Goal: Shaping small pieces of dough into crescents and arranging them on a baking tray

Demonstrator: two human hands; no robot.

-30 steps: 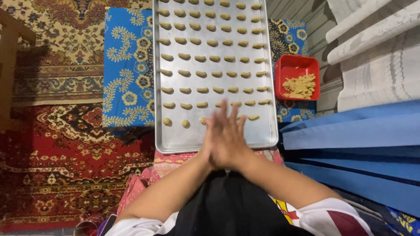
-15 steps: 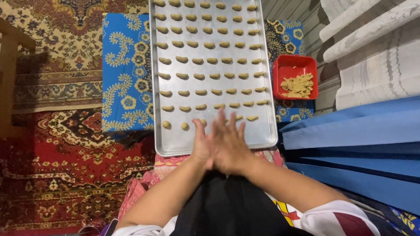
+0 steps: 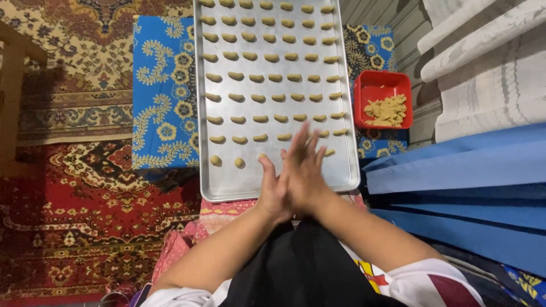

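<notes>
My left hand (image 3: pixel 272 193) and my right hand (image 3: pixel 307 166) are pressed palm to palm, fingers stretched and slightly spread, the right shifted further forward. They hover over the near edge of a long metal baking tray (image 3: pixel 227 182). Whatever lies between the palms is hidden. Rows of small curved dough pieces (image 3: pixel 260 119) fill the tray; the nearest row holds two round lumps (image 3: pixel 215 161) at its left and more pieces partly covered by my fingers.
A red square tub (image 3: pixel 382 85) with a heap of dough (image 3: pixel 387 111) stands right of the tray. A blue flowered cloth (image 3: pixel 162 91) lies under the tray on a patterned carpet (image 3: pixel 85 216). Blue boards (image 3: pixel 455 165) and white fabric (image 3: pixel 483 68) line the right side.
The palms have slid against each other: my right hand has moved forward over the left. The tray and the tub have not moved.
</notes>
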